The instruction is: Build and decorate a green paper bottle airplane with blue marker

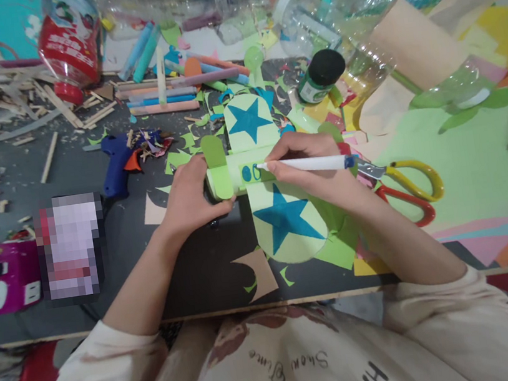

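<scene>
A light-green paper airplane model (235,160) lies before me, its wings bearing blue stars (282,218). My left hand (195,195) wraps round its tail end, beside a brighter green fin (214,152). My right hand (303,157) grips a white marker pen (316,163) with a blue end. The pen's tip touches a green strip (251,173) on the model's body, where one filled blue oval and one outlined oval show. Part of the tail is hidden behind my left fingers.
Scissors (405,188) with yellow and red handles lie right of my right hand. A blue glue gun (118,162) and a pixelated phone-like object (73,247) are at left. Beyond are a black-capped jar (320,77), several markers (161,101), a red-labelled bottle (72,46) and paper scraps.
</scene>
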Motion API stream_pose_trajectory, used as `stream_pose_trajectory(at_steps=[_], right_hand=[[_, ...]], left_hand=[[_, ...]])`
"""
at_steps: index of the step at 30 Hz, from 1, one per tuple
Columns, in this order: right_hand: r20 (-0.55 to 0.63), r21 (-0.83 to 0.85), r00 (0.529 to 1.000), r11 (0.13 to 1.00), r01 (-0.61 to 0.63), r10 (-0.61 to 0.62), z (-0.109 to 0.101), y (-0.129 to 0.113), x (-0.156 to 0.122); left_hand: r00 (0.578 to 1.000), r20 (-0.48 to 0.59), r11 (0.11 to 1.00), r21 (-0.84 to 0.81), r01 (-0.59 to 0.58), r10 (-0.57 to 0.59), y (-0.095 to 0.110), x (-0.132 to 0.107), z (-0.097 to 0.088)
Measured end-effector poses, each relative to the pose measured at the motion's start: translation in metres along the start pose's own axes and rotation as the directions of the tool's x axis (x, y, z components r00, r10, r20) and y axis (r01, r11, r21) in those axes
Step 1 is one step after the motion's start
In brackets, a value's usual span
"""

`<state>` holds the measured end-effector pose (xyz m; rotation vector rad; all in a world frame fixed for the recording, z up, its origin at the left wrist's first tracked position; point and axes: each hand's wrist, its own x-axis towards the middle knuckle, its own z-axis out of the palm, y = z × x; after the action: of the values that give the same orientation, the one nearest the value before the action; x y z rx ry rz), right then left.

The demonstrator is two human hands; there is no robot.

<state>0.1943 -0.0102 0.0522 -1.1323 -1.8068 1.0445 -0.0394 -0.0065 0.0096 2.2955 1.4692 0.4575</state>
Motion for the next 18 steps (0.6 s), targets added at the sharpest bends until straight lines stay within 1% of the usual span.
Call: stream_pose_trajectory(at_steps=[5, 8, 15, 16, 18], right_hand=[[0.037, 0.021, 0.999, 0.999, 0.026, -0.027, -0.0015, -0.0028, 0.0007], [0.055, 0.032, 0.998, 0.999, 0.031, -0.033, -0.0024, -0.0048, 0.0014], [0.141, 0.042, 0.990, 0.999, -0.029, 0.023, -0.0048, -0.0065, 0.0011], [0.139, 0.041, 0.990, 0.999, -0.035, 0.029, -0.0048, -0.0057, 0.0010], [0.091, 0.044, 0.996, 0.999, -0.029, 0.025, -0.0044, -0.0031, 0.0008]], left_hand=[[1.000, -0.020, 1.000, -0.011, -0.022, 0.021, -0.0008, -0.0002, 0.0007], [1.000, -0.023, 1.000, -0.009, -0.012, 0.012, -0.0013, -0.0003, 0.0015], [1.000, -0.018, 0.999, -0.033, -0.021, 0.020, -0.0011, 0.0004, 0.0012], [1.000, -0.019, 0.999, -0.033, -0.020, 0.019, -0.0013, 0.0003, 0.0012], [1.000, -0.021, 0.999, -0.031, -0.011, 0.010, -0.0020, -0.0001, 0.0015]])
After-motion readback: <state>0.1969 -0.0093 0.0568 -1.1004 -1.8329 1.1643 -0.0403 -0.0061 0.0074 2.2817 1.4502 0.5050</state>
